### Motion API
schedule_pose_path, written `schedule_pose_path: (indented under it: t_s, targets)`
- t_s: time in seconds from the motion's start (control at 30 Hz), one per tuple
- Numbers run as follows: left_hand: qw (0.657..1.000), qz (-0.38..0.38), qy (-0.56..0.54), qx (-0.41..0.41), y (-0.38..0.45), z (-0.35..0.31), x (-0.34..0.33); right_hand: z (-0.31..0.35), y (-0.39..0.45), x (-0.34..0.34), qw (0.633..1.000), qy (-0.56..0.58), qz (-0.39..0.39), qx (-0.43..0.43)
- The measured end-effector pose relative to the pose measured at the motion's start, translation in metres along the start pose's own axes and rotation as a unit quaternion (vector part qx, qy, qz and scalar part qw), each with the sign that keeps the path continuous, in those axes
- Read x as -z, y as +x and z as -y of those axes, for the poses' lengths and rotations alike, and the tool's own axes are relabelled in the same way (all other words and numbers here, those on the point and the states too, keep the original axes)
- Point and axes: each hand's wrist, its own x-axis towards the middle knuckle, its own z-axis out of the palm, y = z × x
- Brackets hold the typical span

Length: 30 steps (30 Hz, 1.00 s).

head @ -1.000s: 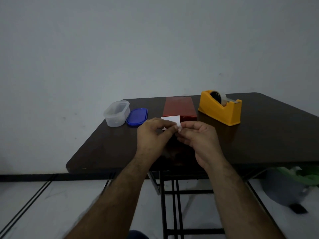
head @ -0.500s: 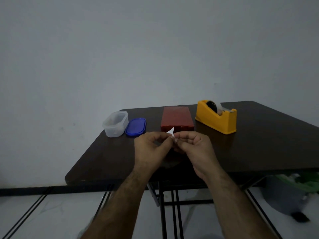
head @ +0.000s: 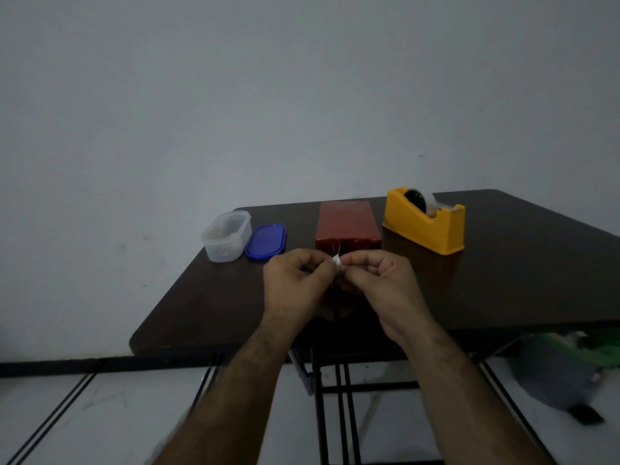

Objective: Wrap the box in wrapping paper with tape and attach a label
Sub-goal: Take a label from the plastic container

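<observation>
A box wrapped in shiny red paper (head: 347, 223) lies on the dark table (head: 520, 280), near its far edge. Just in front of it, above the table, my left hand (head: 295, 280) and my right hand (head: 379, 280) meet fingertip to fingertip. Both pinch a small white label (head: 337, 260), which shows edge-on as a thin sliver between the fingers. A yellow tape dispenser (head: 424, 224) with a roll of clear tape stands to the right of the box.
A clear plastic tub (head: 226, 236) and its blue lid (head: 266, 242) sit at the table's far left. Under the table are black metal legs (head: 322, 414). A grey and green bundle (head: 563, 367) lies on the floor at the right.
The white label faced me as a flat rectangle; now it is turned edge-on and only a thin sliver shows. Both hands stay together in front of the box.
</observation>
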Motion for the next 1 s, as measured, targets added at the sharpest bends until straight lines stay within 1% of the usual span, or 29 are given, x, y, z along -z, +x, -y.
schedule_pose_path:
  t_s: [0.1, 0.17, 0.3, 0.37, 0.47, 0.53, 0.63, 0.73, 0.8, 0.83, 0.87, 0.9, 0.93, 0.97, 1.0]
  targets:
    - [1.000, 0.009, -0.023, 0.012, 0.001, 0.001, 0.001, 0.002, 0.000, -0.001, 1.000, -0.011, -0.004, 0.001]
    - [0.998, -0.002, -0.055, 0.041, 0.001, 0.002, 0.004, 0.003, 0.000, -0.004, 0.999, -0.031, -0.012, 0.009]
    - [0.974, -0.080, -0.149, 0.148, 0.003, 0.002, 0.025, 0.007, 0.005, -0.018, 0.996, -0.075, -0.041, 0.033]
    - [0.961, -0.120, -0.174, 0.180, 0.004, 0.003, 0.041, 0.010, 0.009, -0.029, 0.991, -0.105, -0.052, 0.059]
    - [0.944, -0.152, -0.213, 0.201, 0.006, 0.003, 0.059, 0.016, 0.015, -0.044, 0.984, -0.143, -0.063, 0.088]
    - [0.934, -0.169, -0.232, 0.212, 0.009, 0.007, 0.070, 0.020, 0.020, -0.053, 0.981, -0.155, -0.074, 0.092]
    - [0.924, -0.194, -0.237, 0.227, 0.015, 0.013, 0.083, 0.025, 0.029, -0.060, 0.973, -0.178, -0.113, 0.093]
    - [0.913, -0.237, -0.234, 0.235, 0.025, 0.015, 0.091, 0.029, 0.040, -0.058, 0.960, -0.204, -0.163, 0.104]
    - [0.918, -0.275, -0.180, 0.223, 0.035, 0.023, 0.097, 0.034, 0.045, -0.055, 0.949, -0.218, -0.196, 0.119]
    - [0.926, -0.294, -0.121, 0.202, 0.041, 0.030, 0.100, 0.037, 0.048, -0.054, 0.941, -0.229, -0.212, 0.130]
    - [0.936, -0.304, -0.035, 0.172, 0.044, 0.036, 0.103, 0.039, 0.049, -0.054, 0.933, -0.241, -0.227, 0.143]
    - [0.944, -0.295, 0.057, 0.134, 0.046, 0.038, 0.104, 0.042, 0.050, -0.054, 0.923, -0.251, -0.244, 0.159]
    - [0.949, -0.268, 0.143, 0.085, 0.048, 0.038, 0.101, 0.045, 0.052, -0.054, 0.913, -0.258, -0.259, 0.180]
    - [0.952, -0.218, 0.212, 0.042, 0.046, 0.037, 0.098, 0.045, 0.051, -0.057, 0.904, -0.264, -0.267, 0.205]
    - [0.955, -0.152, 0.256, 0.006, 0.048, 0.035, 0.090, 0.045, 0.054, -0.058, 0.891, -0.272, -0.274, 0.238]
